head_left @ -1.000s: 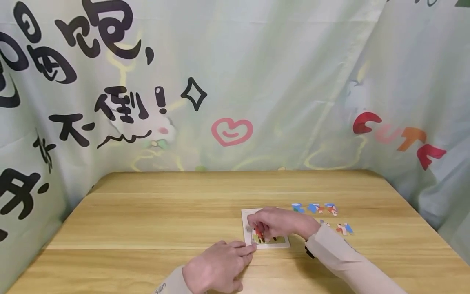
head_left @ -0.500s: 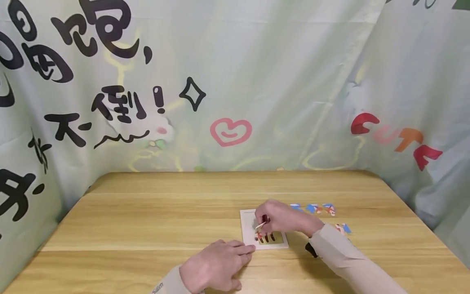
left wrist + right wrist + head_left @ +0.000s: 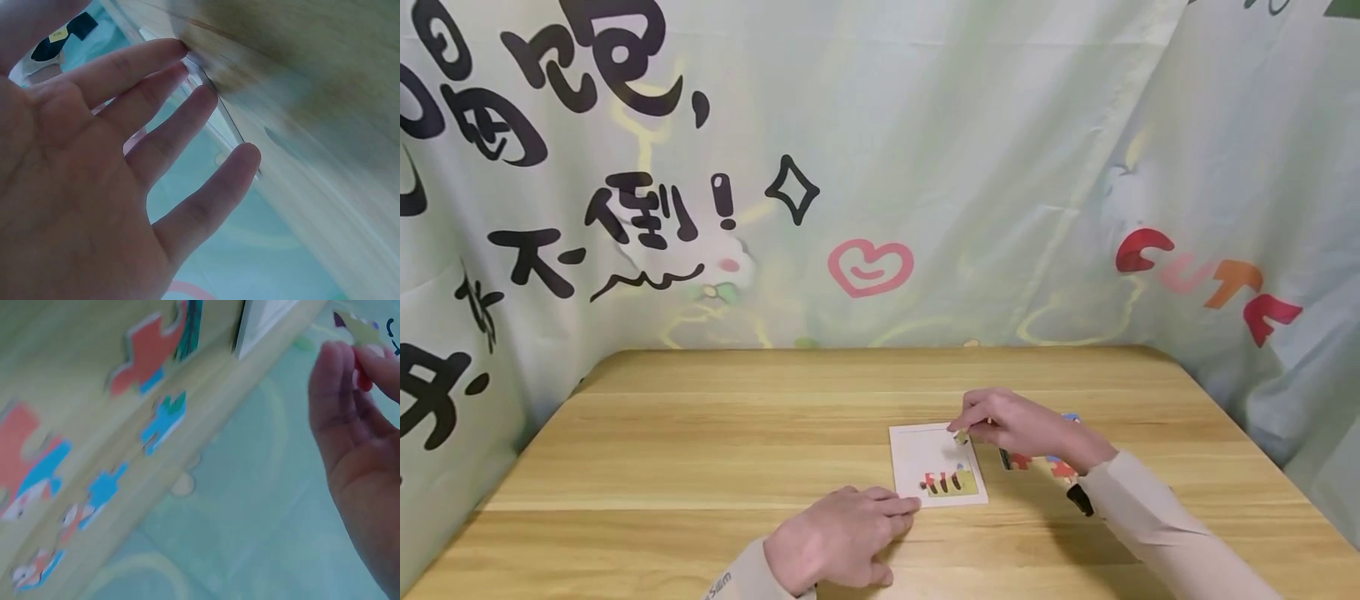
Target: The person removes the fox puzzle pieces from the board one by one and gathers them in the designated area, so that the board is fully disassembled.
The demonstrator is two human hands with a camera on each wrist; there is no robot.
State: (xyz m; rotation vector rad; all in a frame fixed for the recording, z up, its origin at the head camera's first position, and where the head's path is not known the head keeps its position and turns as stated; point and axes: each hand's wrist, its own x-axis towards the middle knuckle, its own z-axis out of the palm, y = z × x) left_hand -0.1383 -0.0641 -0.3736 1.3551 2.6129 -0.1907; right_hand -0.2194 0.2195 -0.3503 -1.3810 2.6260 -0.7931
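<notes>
A white puzzle tray [image 3: 922, 450] lies on the table, with joined jigsaw pieces [image 3: 957, 483] along its lower edge, showing striped shapes on yellow-green. My left hand [image 3: 844, 533] rests flat at the tray's lower left corner, fingers extended. In the left wrist view those fingers [image 3: 240, 165] reach to the tray's edge. Over the tray's upper right corner, my right hand [image 3: 1011, 421] pinches a small jigsaw piece [image 3: 359, 330] between thumb and fingers. That piece is yellow-green with a dark patch, raised off the tray.
Several loose jigsaw pieces lie right of the tray, partly hidden under my right arm in the head view. The right wrist view shows a red piece [image 3: 147, 350] and a blue piece [image 3: 165, 422] among them. A printed curtain [image 3: 970, 167] hangs behind the table [image 3: 737, 433].
My right hand has lifted a jigsaw piece from the tray's left part and carried it to the upper right corner. The left hand has stayed at the lower left corner.
</notes>
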